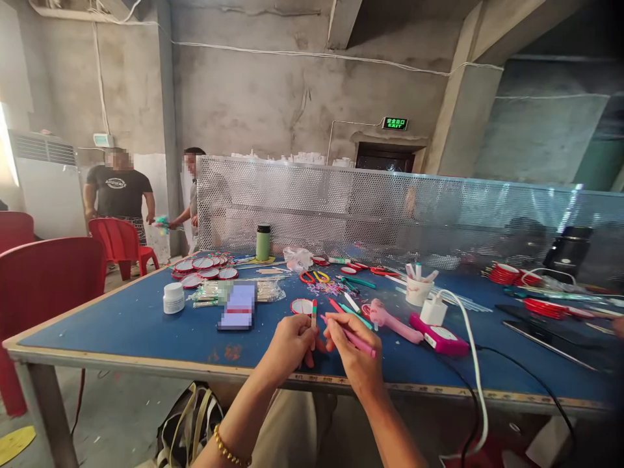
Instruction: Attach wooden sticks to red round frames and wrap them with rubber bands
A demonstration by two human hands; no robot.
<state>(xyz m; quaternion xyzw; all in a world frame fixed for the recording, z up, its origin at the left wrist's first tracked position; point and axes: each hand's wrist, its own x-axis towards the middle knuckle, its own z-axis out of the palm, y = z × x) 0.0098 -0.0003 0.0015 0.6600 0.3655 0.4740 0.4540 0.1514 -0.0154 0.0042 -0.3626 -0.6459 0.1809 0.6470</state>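
My left hand (292,339) pinches a small flat stick (314,313) upright, its top banded in red, green and white. My right hand (355,348) is closed around a pink marker pen (361,342), the pen's tip end near the stick. Just behind my hands lies a white disc with a red rim (301,305). To the right of it are a red marker (335,305), a green marker (359,317) and a white marker (351,302). A pink handheld object (392,323) lies beyond the markers.
A phone (237,307), a white bottle (173,298) and bagged sticks (268,290) lie left. Right stand a white cup of pens (418,290) and a magenta power strip (439,336) with cables. Red-rimmed discs (202,264), scissors (319,277) and a green thermos (263,244) sit farther back.
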